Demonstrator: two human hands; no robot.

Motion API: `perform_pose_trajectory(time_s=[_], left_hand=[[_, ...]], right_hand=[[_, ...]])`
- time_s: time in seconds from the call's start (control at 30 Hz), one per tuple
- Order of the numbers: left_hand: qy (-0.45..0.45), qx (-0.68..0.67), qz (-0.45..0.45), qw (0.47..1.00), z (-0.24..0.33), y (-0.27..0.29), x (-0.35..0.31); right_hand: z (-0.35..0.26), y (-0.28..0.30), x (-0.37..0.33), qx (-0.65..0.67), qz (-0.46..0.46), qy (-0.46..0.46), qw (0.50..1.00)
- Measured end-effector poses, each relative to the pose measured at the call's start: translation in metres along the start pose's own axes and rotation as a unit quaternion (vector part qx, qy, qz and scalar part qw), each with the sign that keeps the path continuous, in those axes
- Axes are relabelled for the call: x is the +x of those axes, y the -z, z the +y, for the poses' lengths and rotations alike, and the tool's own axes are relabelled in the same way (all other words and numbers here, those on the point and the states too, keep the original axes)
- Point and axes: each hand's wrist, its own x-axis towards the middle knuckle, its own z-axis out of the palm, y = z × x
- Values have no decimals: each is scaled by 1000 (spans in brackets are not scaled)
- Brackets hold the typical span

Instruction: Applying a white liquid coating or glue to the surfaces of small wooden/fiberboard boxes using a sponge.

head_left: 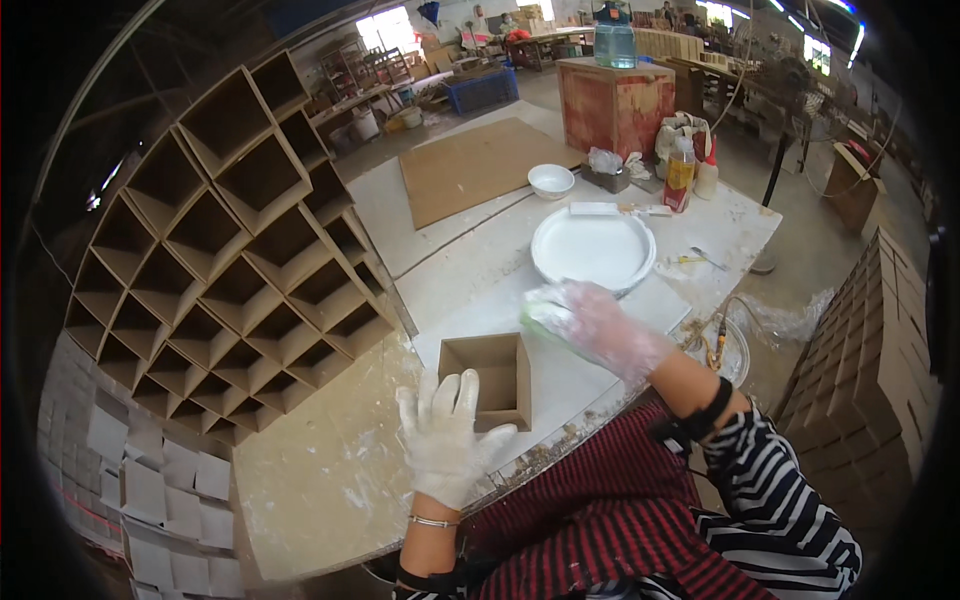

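Note:
An open-topped brown fibreboard box (513, 385) stands on the white work surface. My left hand (447, 437), in a white glove, lies with spread fingers against the box's left side, the thumb by its near edge. Up and right of the box is my right hand (607, 327) in a thin clear plastic glove. Its fingers are closed on a sponge (543, 310) that looks greenish at the edge and is smeared with white. Just beyond it sits a round white tub (592, 248) filled with white liquid. A flat stick (620, 209) rests across the tub's far rim.
Stacked brown boxes (215, 235) rise on the left; more boxes (860, 350) stand at right. Farther back on the table are a white bowl (551, 181), a brown board (480, 170), a bottle (679, 176) and a red box (617, 107). A bucket (727, 350) is by my right elbow.

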Motion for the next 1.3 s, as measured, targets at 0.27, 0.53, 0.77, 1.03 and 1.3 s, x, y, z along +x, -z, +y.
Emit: perform_pose_trajectory(time_s=[0.27,0.53,0.77,1.03,1.3], left_hand=[[54,10,-27,998,-1,-19,-9],[56,-20,-8,998,-6,-26,-8],[19,15,41,999,6,-12,-4],[-16,69,69,995,42,-62,8],[4,40,58,997,35,-57,6]], right_hand=[[-9,-51,-1,-155,-115,156,969],[-32,-38,-32,-193,-135,303,924],[-21,-16,27,-92,-129,18,987],[-17,-64,90,-172,-158,199,952],[1,-20,61,-214,-271,68,936]])
